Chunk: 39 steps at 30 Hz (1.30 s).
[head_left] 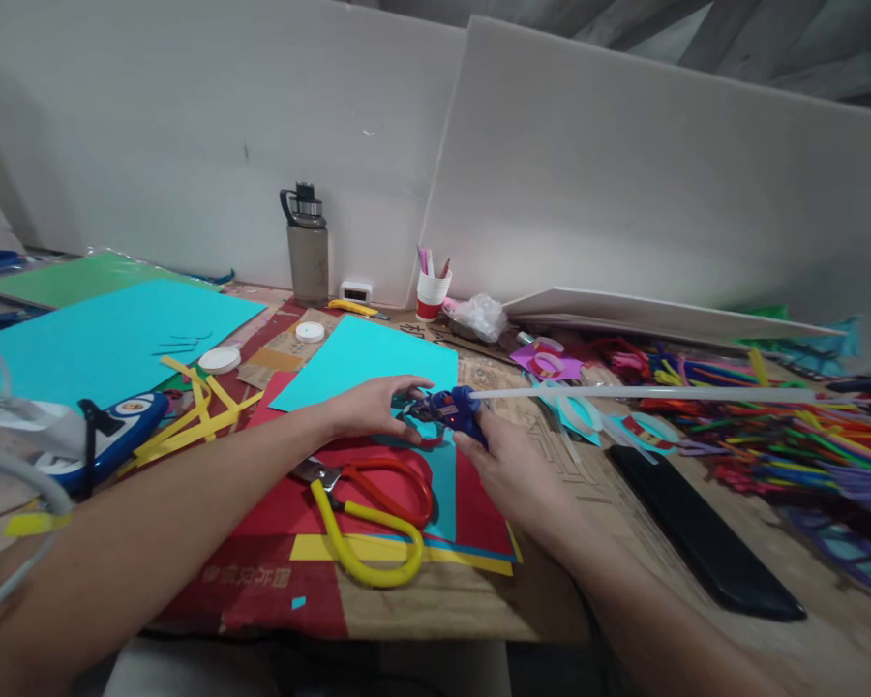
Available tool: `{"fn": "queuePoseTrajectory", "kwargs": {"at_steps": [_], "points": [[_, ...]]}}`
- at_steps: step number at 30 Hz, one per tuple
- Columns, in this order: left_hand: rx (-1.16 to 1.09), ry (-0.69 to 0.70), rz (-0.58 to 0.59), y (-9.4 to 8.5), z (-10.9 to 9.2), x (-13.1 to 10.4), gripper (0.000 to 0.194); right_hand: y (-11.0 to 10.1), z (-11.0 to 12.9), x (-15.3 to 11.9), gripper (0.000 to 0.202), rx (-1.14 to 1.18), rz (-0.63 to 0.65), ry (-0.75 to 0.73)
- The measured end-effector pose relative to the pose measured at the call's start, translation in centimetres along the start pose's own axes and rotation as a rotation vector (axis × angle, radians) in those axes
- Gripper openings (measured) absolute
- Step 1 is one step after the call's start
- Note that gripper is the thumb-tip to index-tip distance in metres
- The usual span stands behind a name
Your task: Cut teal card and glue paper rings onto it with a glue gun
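Note:
My right hand [512, 465] grips a blue hot glue gun [465, 411], which points left. A long white glue stick [624, 393] juts from its rear to the right. The fingers of my left hand [374, 407] curl around the nozzle end; what they hold there is hard to make out. A small red and teal paper piece [432, 441] shows just under the gun. Below lie turquoise paper [384, 348], red paper [483, 518] and yellow sheets. Scissors [374, 566] with red and yellow handles rest on this stack, close to me.
A grey bottle [309, 257] and a pen cup [433, 293] stand at the back. To the left are yellow strips [203, 416] and a blue-white power strip [120, 436]. On the right lie a black case [704, 532], paper rings [645, 433] and many colourful pipe cleaners [805, 436].

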State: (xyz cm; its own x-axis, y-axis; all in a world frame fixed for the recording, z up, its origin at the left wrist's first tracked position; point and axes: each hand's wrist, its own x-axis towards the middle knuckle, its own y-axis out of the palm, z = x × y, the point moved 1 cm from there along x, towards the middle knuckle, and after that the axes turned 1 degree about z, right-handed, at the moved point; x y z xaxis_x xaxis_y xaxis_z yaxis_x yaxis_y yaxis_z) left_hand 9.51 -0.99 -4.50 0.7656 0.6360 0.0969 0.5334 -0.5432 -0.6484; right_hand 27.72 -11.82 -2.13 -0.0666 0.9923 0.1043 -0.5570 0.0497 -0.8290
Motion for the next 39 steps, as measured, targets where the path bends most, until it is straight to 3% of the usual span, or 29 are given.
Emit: {"fn": "queuePoseTrajectory", "kwargs": {"at_steps": [8, 21, 34, 39], "points": [[0.017, 0.012, -0.01, -0.02, -0.01, -0.07, 0.083, 0.02, -0.19, 0.05, 0.016, 0.05, 0.031, -0.002], [-0.017, 0.011, 0.007, 0.0, -0.03, -0.04, 0.084, 0.16, 0.15, -0.23, 0.015, -0.037, -0.027, 0.013], [0.025, -0.008, 0.006, -0.12, -0.22, -0.04, 0.083, -0.18, -0.66, -0.01, 0.019, 0.083, 0.052, -0.02], [0.005, 0.002, 0.023, -0.13, -0.13, -0.08, 0.082, -0.62, -0.74, -0.01, 0.019, 0.075, 0.009, 0.004]]}}
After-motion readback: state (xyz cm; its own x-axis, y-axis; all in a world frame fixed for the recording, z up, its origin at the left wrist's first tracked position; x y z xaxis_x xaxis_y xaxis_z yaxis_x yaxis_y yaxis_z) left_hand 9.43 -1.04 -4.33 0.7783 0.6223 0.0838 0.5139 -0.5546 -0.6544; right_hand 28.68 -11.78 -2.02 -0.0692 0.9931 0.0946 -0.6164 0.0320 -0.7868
